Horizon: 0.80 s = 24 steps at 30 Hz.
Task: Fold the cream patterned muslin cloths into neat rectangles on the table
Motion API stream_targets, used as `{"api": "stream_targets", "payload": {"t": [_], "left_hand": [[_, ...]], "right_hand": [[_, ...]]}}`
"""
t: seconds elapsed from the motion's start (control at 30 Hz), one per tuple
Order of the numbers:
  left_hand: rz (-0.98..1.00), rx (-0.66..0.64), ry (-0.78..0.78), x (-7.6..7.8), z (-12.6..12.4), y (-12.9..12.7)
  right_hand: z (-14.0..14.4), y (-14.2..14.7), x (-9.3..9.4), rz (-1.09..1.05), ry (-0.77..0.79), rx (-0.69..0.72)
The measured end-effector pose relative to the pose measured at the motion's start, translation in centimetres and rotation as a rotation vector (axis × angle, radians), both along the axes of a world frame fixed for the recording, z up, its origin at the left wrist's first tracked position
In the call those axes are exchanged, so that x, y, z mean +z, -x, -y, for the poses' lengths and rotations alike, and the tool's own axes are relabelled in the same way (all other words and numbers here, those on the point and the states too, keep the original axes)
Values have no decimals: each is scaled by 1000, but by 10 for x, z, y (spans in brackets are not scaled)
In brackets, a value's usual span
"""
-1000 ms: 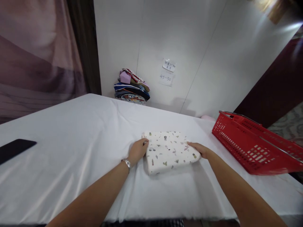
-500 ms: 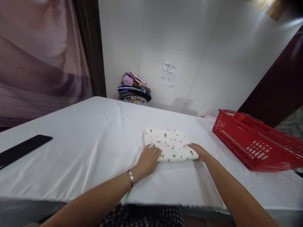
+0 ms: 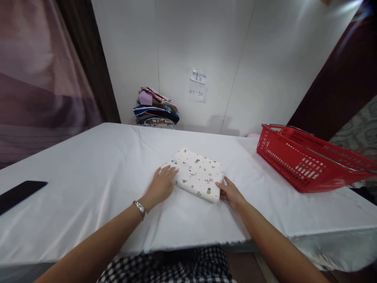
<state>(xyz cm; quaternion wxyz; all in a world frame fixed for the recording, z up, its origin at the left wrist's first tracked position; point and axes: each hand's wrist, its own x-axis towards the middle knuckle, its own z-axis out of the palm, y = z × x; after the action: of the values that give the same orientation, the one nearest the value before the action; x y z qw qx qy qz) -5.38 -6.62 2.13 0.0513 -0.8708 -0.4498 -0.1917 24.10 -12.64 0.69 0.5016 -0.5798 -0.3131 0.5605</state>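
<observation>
Two hands resting open on folded cloth on surface: left hand flat w/ loose grip, right hand at corner, grip not closed.

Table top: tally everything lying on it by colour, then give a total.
White with small prints: 1, the folded cloth, with the left hand and right hand at its edges.
Red: 1, the basket.
Black: 1, the flat slab.
Mixed colours: 1, the stack of folded clothes.
Total: 4.
</observation>
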Motion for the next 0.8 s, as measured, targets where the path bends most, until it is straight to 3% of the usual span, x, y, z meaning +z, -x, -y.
{"api": "stream_targets", "payload": {"t": [0.1,0.2,0.37,0.57,0.67,0.8], "left_hand": [[27,-201,9,2,17,-35],[13,-307,48,-7,23,-59],[24,-306,52,-24,22,-65],[126,-386,51,-6,38,-77],[202,-411,82,2,47,-94],[210,-411,109,1,50,-113]], "right_hand": [[-2,1,2,17,-12,-1],[1,2,5,14,-12,-16],[19,-2,8,-50,0,-19],[39,-3,-5,85,-111,-96],[43,3,-11,192,-146,-33],[47,8,-11,260,-172,63]]}}
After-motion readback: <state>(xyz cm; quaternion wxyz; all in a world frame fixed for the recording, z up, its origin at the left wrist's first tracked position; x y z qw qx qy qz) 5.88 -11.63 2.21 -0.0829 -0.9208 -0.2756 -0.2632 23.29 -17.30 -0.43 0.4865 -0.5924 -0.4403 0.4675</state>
